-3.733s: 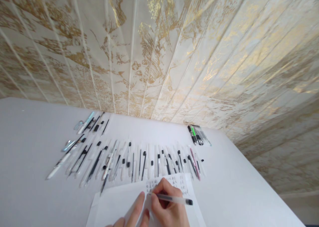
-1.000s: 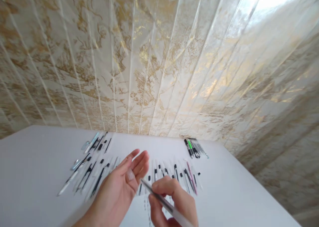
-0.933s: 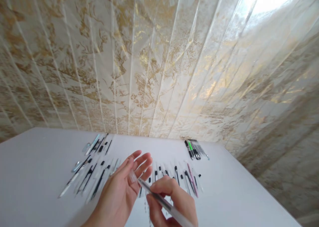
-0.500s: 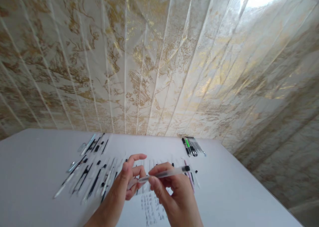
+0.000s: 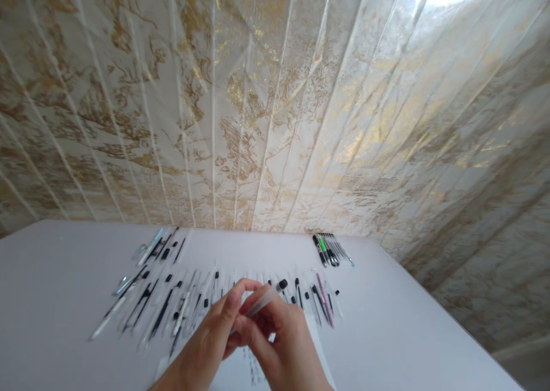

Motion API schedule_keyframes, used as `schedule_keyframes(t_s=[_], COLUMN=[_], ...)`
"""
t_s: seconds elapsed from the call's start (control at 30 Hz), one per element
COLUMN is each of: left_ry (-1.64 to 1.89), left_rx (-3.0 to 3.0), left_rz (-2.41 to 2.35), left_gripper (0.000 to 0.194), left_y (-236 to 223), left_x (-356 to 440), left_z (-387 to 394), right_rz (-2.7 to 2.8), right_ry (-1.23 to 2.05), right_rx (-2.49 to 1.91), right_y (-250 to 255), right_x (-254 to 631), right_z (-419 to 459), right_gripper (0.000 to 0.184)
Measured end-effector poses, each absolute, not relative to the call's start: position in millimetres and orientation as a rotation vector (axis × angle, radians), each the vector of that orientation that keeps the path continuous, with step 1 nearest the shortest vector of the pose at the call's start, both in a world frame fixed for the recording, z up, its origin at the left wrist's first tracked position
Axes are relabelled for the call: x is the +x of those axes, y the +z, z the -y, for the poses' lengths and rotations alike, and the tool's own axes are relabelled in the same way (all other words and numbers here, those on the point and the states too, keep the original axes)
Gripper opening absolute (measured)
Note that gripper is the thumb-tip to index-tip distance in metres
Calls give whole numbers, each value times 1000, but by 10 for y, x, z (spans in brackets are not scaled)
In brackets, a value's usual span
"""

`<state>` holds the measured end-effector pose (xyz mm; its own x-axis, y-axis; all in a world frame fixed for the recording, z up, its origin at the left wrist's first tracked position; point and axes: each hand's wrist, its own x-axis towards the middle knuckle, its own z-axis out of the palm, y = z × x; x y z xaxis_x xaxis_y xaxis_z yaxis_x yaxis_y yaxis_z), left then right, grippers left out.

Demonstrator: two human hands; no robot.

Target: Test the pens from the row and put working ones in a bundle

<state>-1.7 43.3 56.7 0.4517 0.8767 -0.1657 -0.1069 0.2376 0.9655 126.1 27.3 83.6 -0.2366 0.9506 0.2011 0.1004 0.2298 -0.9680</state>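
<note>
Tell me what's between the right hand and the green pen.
In the head view, slim pens with black ends lie between the right hand and the green pen, then a narrow strip of white tabletop.

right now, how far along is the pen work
Looks done: some handwriting on the paper. In hand: a clear pen in the right hand, left hand at its hidden end. Perhaps remaining: loose pens; which are used, I can't tell.
</note>
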Motion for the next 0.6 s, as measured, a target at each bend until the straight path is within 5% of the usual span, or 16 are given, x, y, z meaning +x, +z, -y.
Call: schedule_keyframes(t_s=[0.37, 0.47, 0.6], left_ry=[711, 709, 651], left_rx=[999, 873, 1074], left_rz=[-727, -676, -714], left_gripper=[74, 89, 78], left_y=[465, 264, -40], left_x=[94, 211, 366], left_z=[-473, -505, -375], right_rz=[1777, 1899, 1925], right_ry=[1124, 864, 189], right_rx=[-1156, -1394, -2185], right_y=[805, 807, 848], right_x=[1346, 1673, 2606], right_z=[-297, -491, -995], right_gripper=[10, 16, 28])
